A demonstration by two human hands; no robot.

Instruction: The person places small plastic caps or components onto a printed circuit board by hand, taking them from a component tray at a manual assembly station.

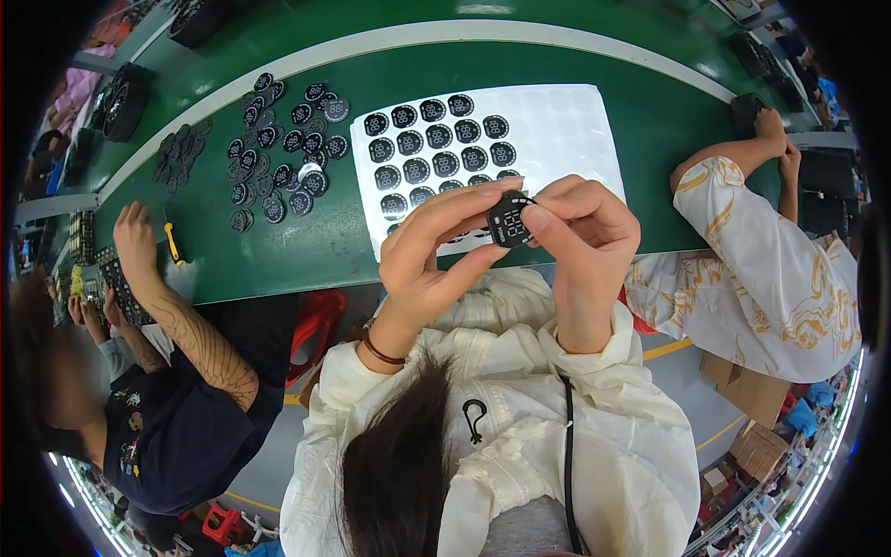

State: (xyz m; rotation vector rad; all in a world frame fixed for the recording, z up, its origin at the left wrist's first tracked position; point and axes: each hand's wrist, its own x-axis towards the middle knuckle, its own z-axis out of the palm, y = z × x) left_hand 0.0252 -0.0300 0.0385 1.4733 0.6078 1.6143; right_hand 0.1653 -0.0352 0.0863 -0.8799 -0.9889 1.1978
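Both hands are raised close together above the near edge of the green surface [306, 251], pinching one small round black disc [510, 221] between them. The left hand [429, 251] grips it from the left with thumb and forefinger; the right hand [585, 227] closes on it from the right, thumb laid across its pale printed face. Just behind the disc lies a white sheet [557, 139] carrying rows of matching black discs [436, 144] (its right half bare). Further left a loose heap of discs [278, 153] is scattered on the green. A neighbour's hand [137, 239] rests near a yellow-handled tool [172, 241].
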